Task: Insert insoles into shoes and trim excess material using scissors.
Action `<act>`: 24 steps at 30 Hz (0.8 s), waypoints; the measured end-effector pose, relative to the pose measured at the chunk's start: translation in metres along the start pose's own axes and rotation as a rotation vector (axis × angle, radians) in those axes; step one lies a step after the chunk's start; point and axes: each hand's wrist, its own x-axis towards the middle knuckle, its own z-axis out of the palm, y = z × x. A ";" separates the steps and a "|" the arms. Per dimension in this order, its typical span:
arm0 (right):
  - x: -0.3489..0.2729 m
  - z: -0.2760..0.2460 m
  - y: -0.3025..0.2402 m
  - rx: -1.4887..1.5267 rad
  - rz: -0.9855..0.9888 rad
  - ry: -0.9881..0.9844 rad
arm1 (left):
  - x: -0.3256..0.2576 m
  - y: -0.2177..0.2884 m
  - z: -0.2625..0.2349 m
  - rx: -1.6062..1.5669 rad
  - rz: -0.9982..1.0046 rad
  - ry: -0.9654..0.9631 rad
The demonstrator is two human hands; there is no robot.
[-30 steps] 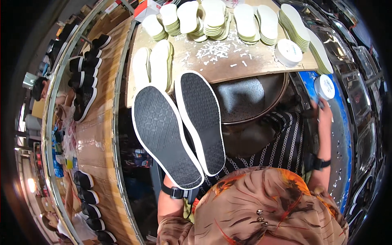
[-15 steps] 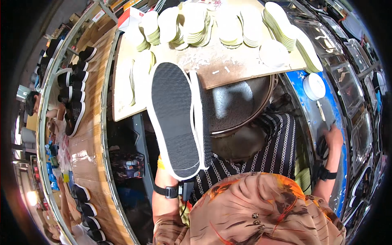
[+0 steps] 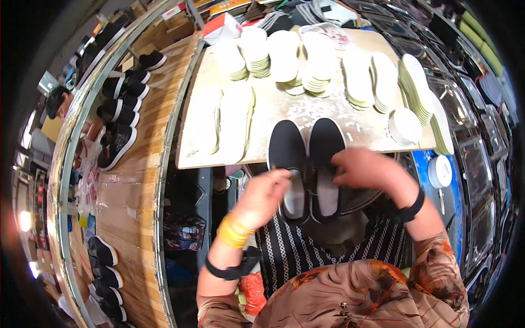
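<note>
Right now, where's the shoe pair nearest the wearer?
Head view, centre: the black shoes are between left hand and right hand, toes overlapping the near edge of the board.

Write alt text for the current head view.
A person's left hand and right hand are at a pair of black shoes, toes pointing away from the wearer. Beyond, a board bears stacks of pale insoles and white scraps; at left, dark shoes line a shelf.

Wooden board (image 3: pixel 373 138) with stacked insoles (image 3: pixel 358 76)
</note>
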 end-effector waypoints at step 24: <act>0.130 -0.014 -0.109 -0.250 -0.642 1.011 | 0.053 -0.101 -0.143 0.796 -0.138 0.484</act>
